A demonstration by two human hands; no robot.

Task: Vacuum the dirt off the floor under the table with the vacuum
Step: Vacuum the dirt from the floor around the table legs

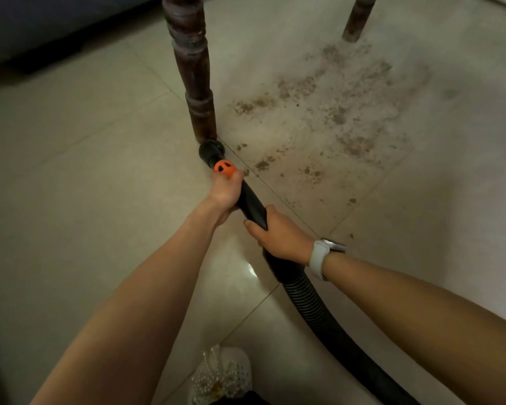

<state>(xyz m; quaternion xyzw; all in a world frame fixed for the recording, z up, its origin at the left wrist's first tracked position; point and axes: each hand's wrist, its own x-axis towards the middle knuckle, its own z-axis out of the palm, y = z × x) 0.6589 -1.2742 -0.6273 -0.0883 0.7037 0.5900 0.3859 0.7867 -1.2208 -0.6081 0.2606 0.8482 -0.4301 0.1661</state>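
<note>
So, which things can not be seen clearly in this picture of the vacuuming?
- Vacuum body: the hose runs off the bottom edge of the head view.
- Nozzle mouth: faces the floor beside the near table leg, so it is hidden.
- Tabletop: cut off by the top edge; only two legs show.
- Left hand fingers: wrapped behind the black tube.
- Dirt: far patches are blurred.
- Right hand palm: hidden against the tube.

The floor [100, 171] is pale glazed tile, smooth, glossy where light reflects; the dirt [333, 112] looks dry, brown and crumbly; the table leg [192, 68] is dark turned wood, worn and dull; the nozzle [253, 204] is smooth black plastic; the hose [310, 302] is ribbed black plastic; the watch strap [317, 258] is matt white.
</note>
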